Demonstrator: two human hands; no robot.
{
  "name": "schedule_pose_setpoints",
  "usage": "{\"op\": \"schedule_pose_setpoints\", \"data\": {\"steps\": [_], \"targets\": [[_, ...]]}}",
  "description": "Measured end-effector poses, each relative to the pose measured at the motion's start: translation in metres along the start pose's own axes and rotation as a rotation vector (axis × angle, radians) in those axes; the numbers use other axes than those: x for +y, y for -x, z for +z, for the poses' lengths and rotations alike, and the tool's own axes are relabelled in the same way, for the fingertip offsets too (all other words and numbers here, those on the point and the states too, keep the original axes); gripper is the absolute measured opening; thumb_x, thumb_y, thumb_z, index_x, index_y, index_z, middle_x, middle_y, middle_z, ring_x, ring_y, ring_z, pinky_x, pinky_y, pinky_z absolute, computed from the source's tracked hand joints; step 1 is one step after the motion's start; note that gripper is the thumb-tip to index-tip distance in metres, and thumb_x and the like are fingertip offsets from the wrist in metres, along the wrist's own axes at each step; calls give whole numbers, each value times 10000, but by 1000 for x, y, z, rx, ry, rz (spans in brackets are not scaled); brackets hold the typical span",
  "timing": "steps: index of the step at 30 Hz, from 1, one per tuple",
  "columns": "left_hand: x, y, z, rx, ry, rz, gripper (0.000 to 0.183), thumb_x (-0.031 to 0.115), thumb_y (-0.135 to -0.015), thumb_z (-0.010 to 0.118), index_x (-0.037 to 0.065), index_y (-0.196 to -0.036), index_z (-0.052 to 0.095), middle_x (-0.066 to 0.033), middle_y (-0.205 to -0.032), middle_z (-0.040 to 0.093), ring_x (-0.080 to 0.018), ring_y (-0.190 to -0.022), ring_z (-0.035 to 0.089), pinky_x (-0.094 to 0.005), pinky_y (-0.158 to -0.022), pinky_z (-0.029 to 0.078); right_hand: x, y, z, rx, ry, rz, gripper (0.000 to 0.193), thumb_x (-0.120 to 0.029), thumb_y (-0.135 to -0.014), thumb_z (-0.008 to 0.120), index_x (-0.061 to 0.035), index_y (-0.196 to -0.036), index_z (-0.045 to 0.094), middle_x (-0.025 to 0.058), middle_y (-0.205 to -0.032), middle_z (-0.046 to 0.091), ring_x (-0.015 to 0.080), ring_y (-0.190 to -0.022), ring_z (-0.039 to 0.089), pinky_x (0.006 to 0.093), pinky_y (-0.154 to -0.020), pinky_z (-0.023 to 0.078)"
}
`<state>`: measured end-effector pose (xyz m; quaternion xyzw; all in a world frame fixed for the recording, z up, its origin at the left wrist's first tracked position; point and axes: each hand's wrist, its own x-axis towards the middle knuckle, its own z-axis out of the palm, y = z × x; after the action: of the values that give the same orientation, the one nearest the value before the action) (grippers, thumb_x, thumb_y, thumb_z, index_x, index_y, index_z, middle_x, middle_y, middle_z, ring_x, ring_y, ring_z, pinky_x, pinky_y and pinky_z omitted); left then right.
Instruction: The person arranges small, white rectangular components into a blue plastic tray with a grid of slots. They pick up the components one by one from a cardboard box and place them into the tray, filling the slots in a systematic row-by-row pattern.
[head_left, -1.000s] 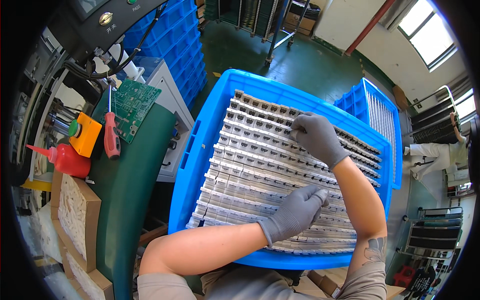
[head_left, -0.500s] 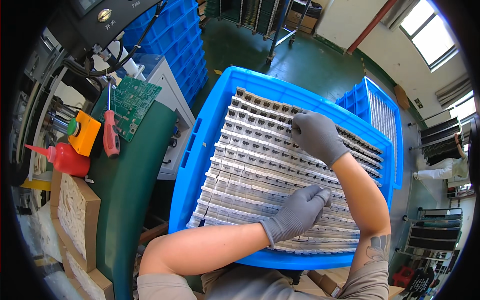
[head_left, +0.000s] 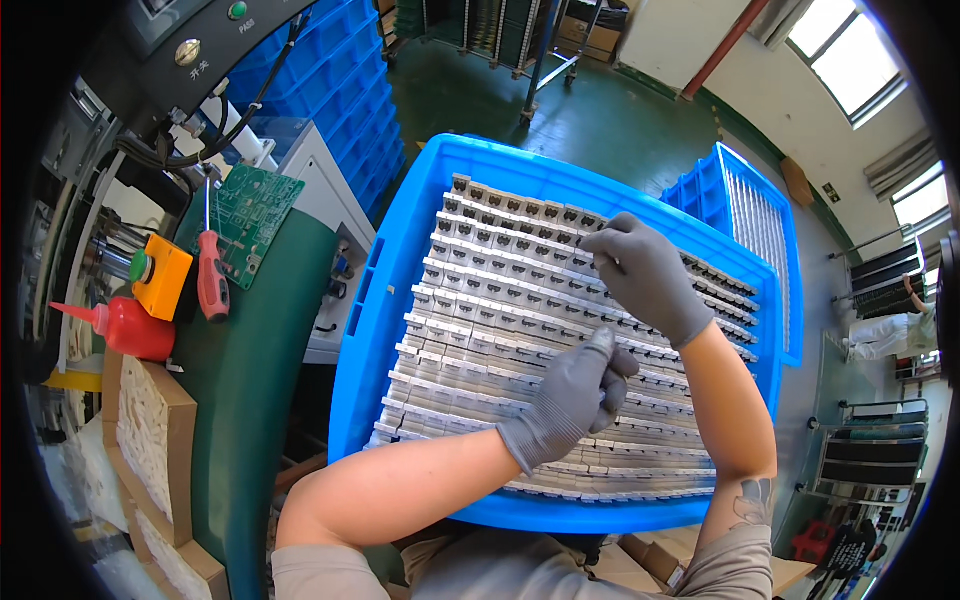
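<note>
Rows of small whitish parts with black tops (head_left: 500,290) fill a large blue crate (head_left: 352,400) in front of me. My right hand (head_left: 650,280), in a grey glove, is over the upper middle rows. Its fingers stretch leftward with a gap between them, and nothing shows in them. Nearer to me, my left hand (head_left: 575,400), also gloved in grey, hovers above the middle of the rows. Its fingers are curled in, with the thumb pointing up; whatever they may hold is hidden.
At left, a green-topped bench (head_left: 260,370) carries a green circuit board (head_left: 255,215), a red-handled screwdriver (head_left: 212,280), a red squeeze bottle (head_left: 138,328) and an orange button box (head_left: 162,278). Stacked blue crates (head_left: 340,100) stand behind. Another filled blue crate (head_left: 745,220) is at far right.
My left hand has moved left and slightly up, its thumb lifting off the fingers. My right hand has shifted slightly right, and its fingers have loosened. The view has turned slightly.
</note>
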<state>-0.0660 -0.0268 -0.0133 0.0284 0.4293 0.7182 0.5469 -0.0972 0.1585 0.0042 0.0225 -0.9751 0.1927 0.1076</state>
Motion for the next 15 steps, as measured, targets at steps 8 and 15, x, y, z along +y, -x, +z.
{"op": "schedule_pose_setpoints", "data": {"steps": [8, 15], "targets": [[1, -7, -3, 35, 83, 5, 595, 520, -1088, 285, 12, -1021, 588, -32, -636, 530, -105, -450, 420, -242, -412, 336, 3, -9, 27, -11, 167, 6, 114, -121, -872, 686, -83, -970, 731, 122, -942, 660, 334, -850, 661, 427, -770, 538], [-1, -10, -8, 20, 141, 41, 661, 551, -1084, 219, 9, -1026, 593, -55, -660, 547, -114, -461, 440, -248, -428, 365, -15, 2, -8, 101, -182, 69, 144, -150, -859, 729, -55, -966, 710, 109, -876, 662, 299, -792, 663, 406, -711, 537]]}}
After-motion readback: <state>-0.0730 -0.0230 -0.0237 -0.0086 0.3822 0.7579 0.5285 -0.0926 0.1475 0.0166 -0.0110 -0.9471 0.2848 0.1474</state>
